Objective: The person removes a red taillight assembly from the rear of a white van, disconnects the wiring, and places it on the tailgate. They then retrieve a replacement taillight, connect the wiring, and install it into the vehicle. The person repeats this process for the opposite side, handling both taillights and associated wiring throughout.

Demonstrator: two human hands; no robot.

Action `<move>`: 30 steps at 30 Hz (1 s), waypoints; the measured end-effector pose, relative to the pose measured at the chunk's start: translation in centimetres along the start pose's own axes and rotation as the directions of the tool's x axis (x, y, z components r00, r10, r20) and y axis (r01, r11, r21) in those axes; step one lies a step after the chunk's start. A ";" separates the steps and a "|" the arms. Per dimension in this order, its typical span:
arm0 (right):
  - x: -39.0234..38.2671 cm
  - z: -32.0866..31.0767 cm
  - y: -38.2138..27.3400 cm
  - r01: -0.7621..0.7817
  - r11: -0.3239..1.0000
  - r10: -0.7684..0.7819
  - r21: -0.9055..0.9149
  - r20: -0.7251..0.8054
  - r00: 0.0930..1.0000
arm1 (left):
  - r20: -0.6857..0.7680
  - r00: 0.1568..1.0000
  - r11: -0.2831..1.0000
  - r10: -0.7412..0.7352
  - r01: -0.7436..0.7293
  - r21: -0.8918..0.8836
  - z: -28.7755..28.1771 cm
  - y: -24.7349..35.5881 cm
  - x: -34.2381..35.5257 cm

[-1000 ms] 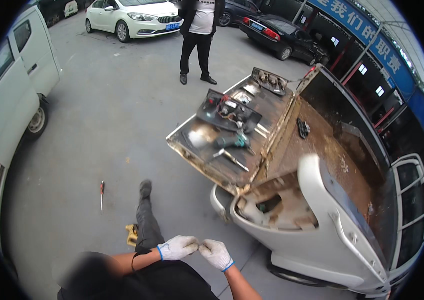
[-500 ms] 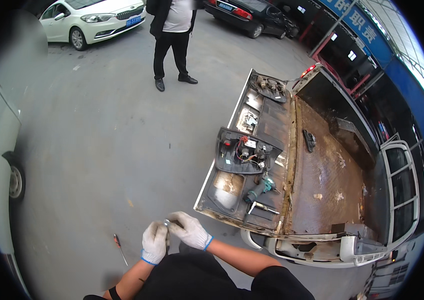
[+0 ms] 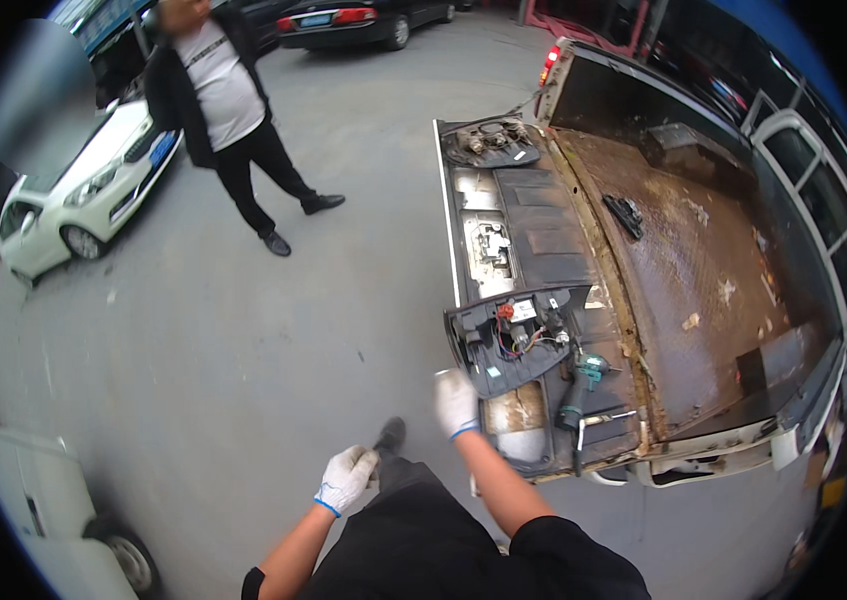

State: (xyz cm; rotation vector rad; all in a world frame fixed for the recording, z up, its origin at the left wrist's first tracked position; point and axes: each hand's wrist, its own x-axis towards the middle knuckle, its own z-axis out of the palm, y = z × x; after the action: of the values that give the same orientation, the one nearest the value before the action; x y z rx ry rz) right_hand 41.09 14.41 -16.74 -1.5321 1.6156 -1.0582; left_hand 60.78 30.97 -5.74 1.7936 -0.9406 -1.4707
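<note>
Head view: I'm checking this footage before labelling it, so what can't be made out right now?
All in the head view:
Anything inside the left hand: hidden by its own curled fingers.
Anything in the right hand: blurred, too small.
The wired lamp unit's underside: hidden by its own body.
The white van's far end: cut off by the dark rim.

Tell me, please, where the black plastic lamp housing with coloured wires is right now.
In the head view, right of centre, the housing lies on the dark lowered tailgate, near the white-gloved right hand and left of the teal-and-black cordless drill.
</note>
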 end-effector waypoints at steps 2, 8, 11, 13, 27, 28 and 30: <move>6.2 -1.5 0.9 0.013 0.980 -0.051 -0.199 -0.184 0.982 | 0.020 0.999 0.995 -0.043 0.041 0.093 -3.1 0.6 3.2; 12.1 -4.3 5.8 -0.134 0.903 0.078 -0.408 -0.151 0.985 | 0.049 0.994 0.985 -0.100 0.092 0.149 -9.6 4.8 13.3; 11.7 -4.9 4.4 -0.202 0.938 0.110 -0.281 -0.312 0.944 | 0.172 0.985 0.965 -0.034 -0.012 0.260 -8.4 9.1 19.2; 11.6 -4.4 3.2 -0.233 0.952 0.148 -0.199 -0.369 0.917 | 0.294 0.956 0.916 0.008 -0.125 0.380 -6.3 11.9 22.6; 12.1 -1.1 2.7 -0.647 0.757 0.525 -0.090 -0.504 0.685 | 0.932 0.276 0.117 0.235 -0.960 0.255 19.9 23.4 43.3; 12.4 -0.6 2.6 -0.648 0.748 0.476 -0.142 -0.565 0.674 | 0.916 0.318 0.126 0.246 -0.947 0.295 20.1 23.4 43.1; 13.6 -0.1 1.9 -0.722 0.629 0.484 -0.288 -0.581 0.654 | 0.908 0.386 0.171 0.162 -0.918 0.359 20.2 23.9 42.9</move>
State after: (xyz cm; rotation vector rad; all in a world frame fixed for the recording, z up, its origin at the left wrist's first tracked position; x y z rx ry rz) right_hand 38.82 0.88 -17.53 -0.8374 2.6728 -0.6233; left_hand 42.99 -18.58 -12.67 0.8196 -2.9362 -1.0396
